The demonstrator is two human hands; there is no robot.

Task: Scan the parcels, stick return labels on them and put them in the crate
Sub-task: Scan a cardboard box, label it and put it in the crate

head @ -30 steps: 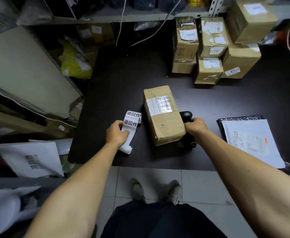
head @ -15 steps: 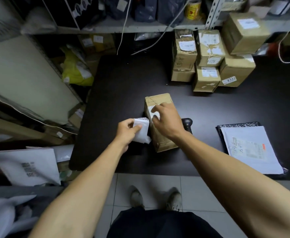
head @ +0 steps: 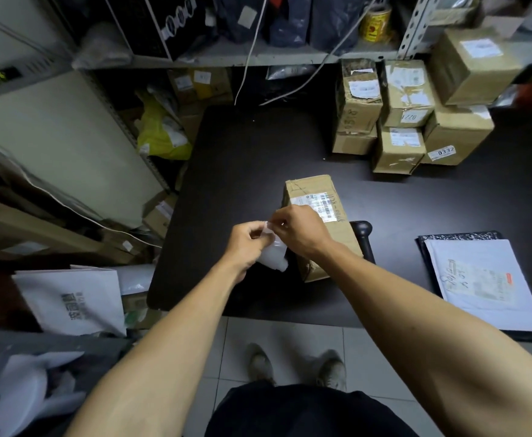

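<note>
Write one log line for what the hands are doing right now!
step: peeling return label | left hand: holds label strip | right hand: pinches strip's top | parcel: on table, unlabelled | scanner: beside parcel

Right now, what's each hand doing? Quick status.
Left hand: fingers curled round the label strip, holding it.
Right hand: fingers pinching the top end of the same strip, above the table beside the parcel.

We read "0332" on a white sticker [head: 442,152] on a stacked box [head: 458,135], and handwritten "0220" on a neighbouring box [head: 408,93]. The central parcel's barcode label [head: 319,205] is too small to read.
</note>
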